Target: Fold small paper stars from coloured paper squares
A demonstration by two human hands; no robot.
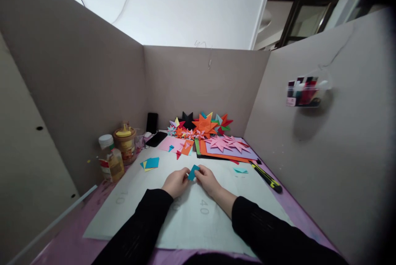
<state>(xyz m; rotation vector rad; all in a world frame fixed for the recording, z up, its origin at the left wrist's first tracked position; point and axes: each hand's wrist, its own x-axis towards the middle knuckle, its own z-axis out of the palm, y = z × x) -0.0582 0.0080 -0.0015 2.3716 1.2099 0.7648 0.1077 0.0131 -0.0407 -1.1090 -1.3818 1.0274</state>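
A small blue paper piece (193,172), seemingly folded, is held between both hands above the white mat (139,219). My left hand (177,182) pinches its left edge, and my right hand (208,179) grips its right side with thumb and fingers. To the left on the mat lie blue and yellow paper squares (152,163). A light teal folded piece (240,170) rests to the right of my right hand. Beyond the hands are a pink sheet (168,144) and small blue, red and orange paper pieces.
Folded paper stars (204,125) stand at the back, near pink stars (219,143) on stacked coloured sheets. A yellow-black cutter (266,177) lies right. A glue bottle (111,160), a jar (126,145) and phones (156,139) are left. Grey partitions surround the table.
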